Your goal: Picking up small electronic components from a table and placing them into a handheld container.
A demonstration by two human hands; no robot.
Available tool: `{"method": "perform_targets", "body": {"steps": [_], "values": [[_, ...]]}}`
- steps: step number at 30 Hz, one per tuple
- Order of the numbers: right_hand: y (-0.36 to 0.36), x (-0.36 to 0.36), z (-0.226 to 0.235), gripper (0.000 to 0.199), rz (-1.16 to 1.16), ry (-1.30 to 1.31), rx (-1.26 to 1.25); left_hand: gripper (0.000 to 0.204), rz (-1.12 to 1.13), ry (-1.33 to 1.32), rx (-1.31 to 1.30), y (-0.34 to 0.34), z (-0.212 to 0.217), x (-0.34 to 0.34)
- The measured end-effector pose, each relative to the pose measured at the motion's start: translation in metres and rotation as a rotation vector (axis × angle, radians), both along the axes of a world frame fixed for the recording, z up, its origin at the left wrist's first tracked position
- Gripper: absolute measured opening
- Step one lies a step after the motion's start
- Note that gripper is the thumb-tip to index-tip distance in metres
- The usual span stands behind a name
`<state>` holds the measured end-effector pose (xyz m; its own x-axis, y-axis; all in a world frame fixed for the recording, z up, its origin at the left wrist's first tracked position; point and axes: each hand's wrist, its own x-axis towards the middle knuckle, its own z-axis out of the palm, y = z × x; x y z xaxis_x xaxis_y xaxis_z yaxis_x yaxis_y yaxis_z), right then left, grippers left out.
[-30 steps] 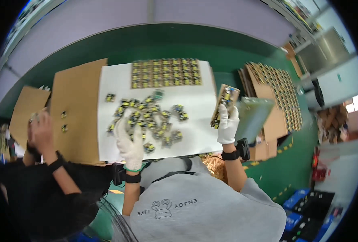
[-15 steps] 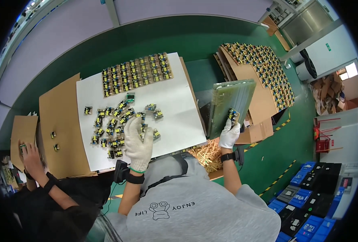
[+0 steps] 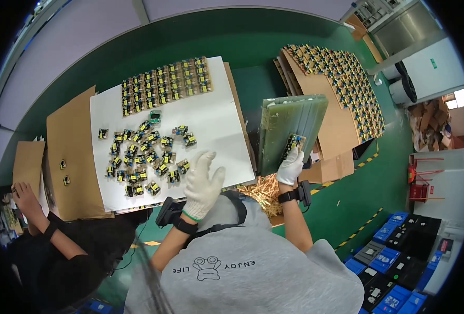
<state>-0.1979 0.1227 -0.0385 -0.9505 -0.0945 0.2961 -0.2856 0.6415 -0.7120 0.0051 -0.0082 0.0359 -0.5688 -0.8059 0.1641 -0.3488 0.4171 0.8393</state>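
My gloved left hand [image 3: 203,184] is empty, its fingers apart, above the near right edge of a white sheet [image 3: 222,112]. To its left lies a loose cluster of small circuit boards [image 3: 147,148] with yellow-labelled parts. My gloved right hand [image 3: 290,166] pinches one circuit board [image 3: 293,144] in front of a thick greenish slab [image 3: 274,128], which stands on edge with grooves along its face. Whether the circuit board touches the slab I cannot tell. Rows of joined circuit boards [image 3: 166,83] lie at the sheet's far side.
Cardboard [image 3: 75,152] with two circuit boards lies left of the sheet. A co-worker's hand [image 3: 27,201] is at far left. Many boards [image 3: 342,83] cover a cardboard stack [image 3: 318,97] at right. Golden strips [image 3: 266,193] fill a box near me. Blue and black bins [image 3: 394,256] stand lower right.
My left hand has moved right, away from the circuit board cluster, and its fingers have spread. My right hand has shifted slightly left with its circuit board. The whole view has shifted a little.
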Motion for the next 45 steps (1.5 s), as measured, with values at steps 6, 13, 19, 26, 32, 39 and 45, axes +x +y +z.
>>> {"method": "perform_targets", "body": {"steps": [6,13,19,26,32,39,45], "values": [[0.013,0.033,0.0,0.052,0.143,-0.433,-0.679,0.049,-0.324,-0.057,0.107,0.027,0.014,-0.033],[0.012,0.066,0.074,0.05,0.258,0.081,-0.152,0.043,-0.44,-0.206,0.004,0.034,0.013,-0.049],[0.018,0.038,0.128,0.045,0.931,0.254,0.672,0.02,-0.561,-0.153,-0.557,0.02,0.009,-0.054],[0.04,0.028,0.036,0.031,0.307,-0.039,-0.15,0.075,-0.206,-0.215,-0.597,0.017,0.034,-0.047],[0.013,0.006,0.006,0.022,0.247,0.065,-0.153,0.085,-0.107,-0.18,-0.251,0.016,0.019,-0.035],[0.01,0.001,-0.001,0.023,0.237,0.087,-0.162,0.084,-0.047,-0.199,-0.247,0.02,0.008,-0.032],[0.016,-0.004,-0.004,0.024,0.314,0.076,-0.195,0.082,-0.074,-0.188,-0.125,0.02,-0.002,-0.033]]}}
